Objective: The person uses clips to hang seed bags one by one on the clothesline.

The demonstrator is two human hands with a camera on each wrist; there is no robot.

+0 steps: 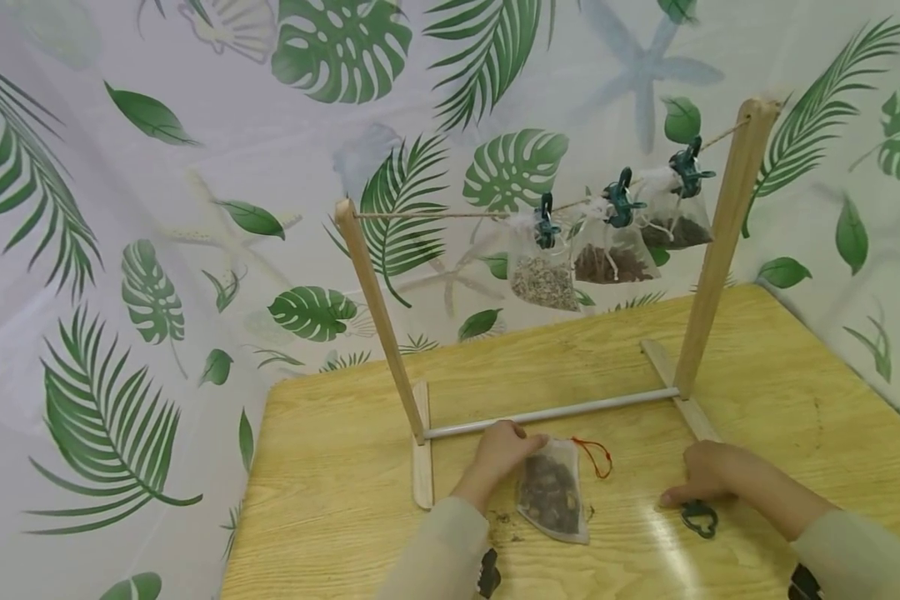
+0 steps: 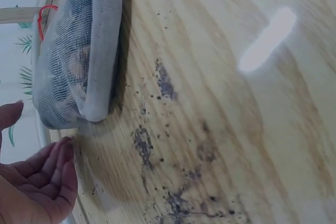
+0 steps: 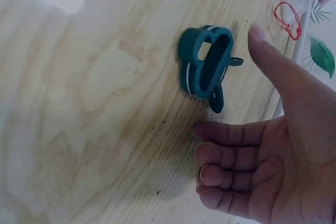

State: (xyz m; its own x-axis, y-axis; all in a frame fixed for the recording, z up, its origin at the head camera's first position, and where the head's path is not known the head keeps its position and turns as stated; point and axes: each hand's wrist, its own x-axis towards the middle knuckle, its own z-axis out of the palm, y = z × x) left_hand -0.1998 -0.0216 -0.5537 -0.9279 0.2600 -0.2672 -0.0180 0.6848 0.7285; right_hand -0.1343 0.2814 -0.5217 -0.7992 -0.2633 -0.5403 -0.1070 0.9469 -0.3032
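A mesh bag of dark contents, with a red cord at its top, lies on the wooden table. My left hand is at its upper left corner. In the left wrist view the thumb and fingers stand apart, just short of the bag, holding nothing. To the right a dark green spring clip lies on the table. My right hand is beside the clip's handles, thumb on one side and fingers on the other, with a gap between hand and clip.
Behind the hands stands a wooden frame with a white crossbar. On its string hang three filled mesh bags, held by green clips. Dark crumbs are scattered near the left hand. A leaf-patterned cloth hangs behind the table.
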